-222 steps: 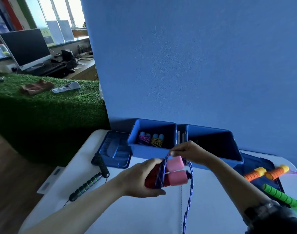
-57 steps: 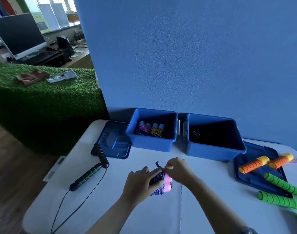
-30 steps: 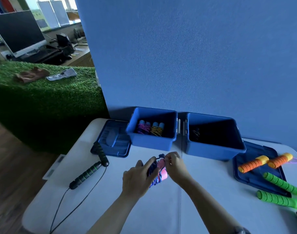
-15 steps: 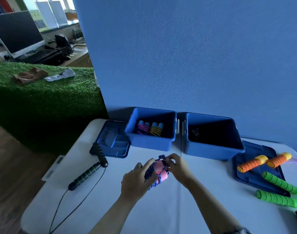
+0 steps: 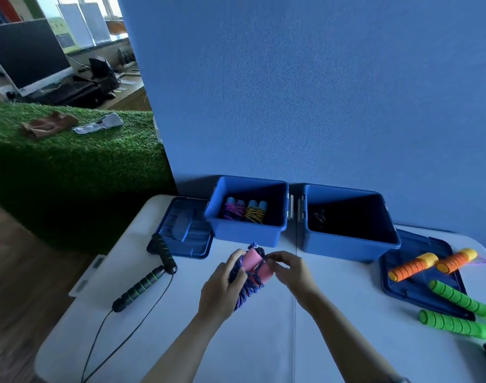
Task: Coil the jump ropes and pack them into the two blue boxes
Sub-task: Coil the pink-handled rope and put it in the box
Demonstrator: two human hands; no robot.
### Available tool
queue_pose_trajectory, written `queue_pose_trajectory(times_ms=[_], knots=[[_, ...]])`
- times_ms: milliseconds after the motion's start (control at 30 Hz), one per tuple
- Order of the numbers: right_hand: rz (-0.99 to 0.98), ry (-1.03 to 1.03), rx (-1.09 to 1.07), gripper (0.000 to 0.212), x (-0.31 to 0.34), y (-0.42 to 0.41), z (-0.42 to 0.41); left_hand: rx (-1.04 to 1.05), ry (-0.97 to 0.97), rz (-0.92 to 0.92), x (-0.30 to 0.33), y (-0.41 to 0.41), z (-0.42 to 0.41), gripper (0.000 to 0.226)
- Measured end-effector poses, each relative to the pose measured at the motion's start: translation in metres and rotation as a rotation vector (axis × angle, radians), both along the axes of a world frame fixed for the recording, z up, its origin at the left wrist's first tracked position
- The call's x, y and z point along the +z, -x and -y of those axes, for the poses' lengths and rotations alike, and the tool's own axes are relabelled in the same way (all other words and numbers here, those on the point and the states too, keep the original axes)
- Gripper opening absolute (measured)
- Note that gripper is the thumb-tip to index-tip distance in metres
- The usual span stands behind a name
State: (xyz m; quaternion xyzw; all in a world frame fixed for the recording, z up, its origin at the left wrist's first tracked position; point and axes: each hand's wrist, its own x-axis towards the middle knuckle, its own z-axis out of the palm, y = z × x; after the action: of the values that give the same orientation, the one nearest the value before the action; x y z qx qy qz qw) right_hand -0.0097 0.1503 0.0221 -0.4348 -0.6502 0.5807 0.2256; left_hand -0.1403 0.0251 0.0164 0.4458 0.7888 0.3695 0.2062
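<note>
- Your left hand [image 5: 222, 288] has its fingers [image 5: 236, 268] curled round the pink-handled rope bundle [image 5: 254, 268], gripping it from the left above the white bench [image 5: 252, 341].
- Your right hand [image 5: 290, 272] pinches the bundle's right side, near the blue-and-pink cord wound about the two pink handles.
- At the far left of the bench lies the black rope [image 5: 145, 283] with green-banded handles; its thin cord trails loose toward the near edge.
- One black handle touches the left lid [image 5: 185, 230], which lies flat just beside the left box [image 5: 247, 233].
- The left box holds two coiled ropes [image 5: 244, 212] with light-blue handle ends, one wound in pink cord, one in yellow.
- The right box [image 5: 349, 239] stands touching the left one; its inside is dark, with something small and black that you cannot make out.
- The right lid [image 5: 418, 283] lies flat beside the right box, with two orange handles [image 5: 432, 264] resting on it.
- Two green handles [image 5: 462, 313] lie at the far right, partly over that lid's near edge.
</note>
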Motion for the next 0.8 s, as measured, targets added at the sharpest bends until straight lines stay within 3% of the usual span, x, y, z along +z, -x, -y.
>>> queue_pose_trajectory(times_ms=[267, 367, 433, 600, 700, 800], knots=[[-0.048, -0.108, -0.076, 0.019, 0.018, -0.004, 0.013, -0.033, -0.034, 0.153, 0.011, -0.001, -0.002, 0.041], [-0.006, -0.157, -0.050, 0.017, 0.020, -0.003, 0.014, -0.010, -0.090, 0.215, 0.016, -0.003, -0.001, 0.030], [-0.004, -0.117, -0.058, 0.020, 0.021, -0.001, 0.015, -0.014, -0.139, 0.260, 0.026, -0.009, 0.000, 0.015], [-0.100, -0.019, -0.044, 0.016, 0.032, 0.004, 0.019, -0.034, -0.141, 0.284, 0.040, -0.018, -0.001, 0.010], [-0.075, 0.033, 0.029, 0.028, 0.029, 0.002, 0.020, -0.053, -0.098, 0.145, 0.030, -0.016, -0.006, 0.013], [-0.007, 0.079, -0.019, 0.015, 0.027, -0.001, 0.020, -0.047, -0.085, 0.219, 0.024, -0.019, -0.013, 0.014]])
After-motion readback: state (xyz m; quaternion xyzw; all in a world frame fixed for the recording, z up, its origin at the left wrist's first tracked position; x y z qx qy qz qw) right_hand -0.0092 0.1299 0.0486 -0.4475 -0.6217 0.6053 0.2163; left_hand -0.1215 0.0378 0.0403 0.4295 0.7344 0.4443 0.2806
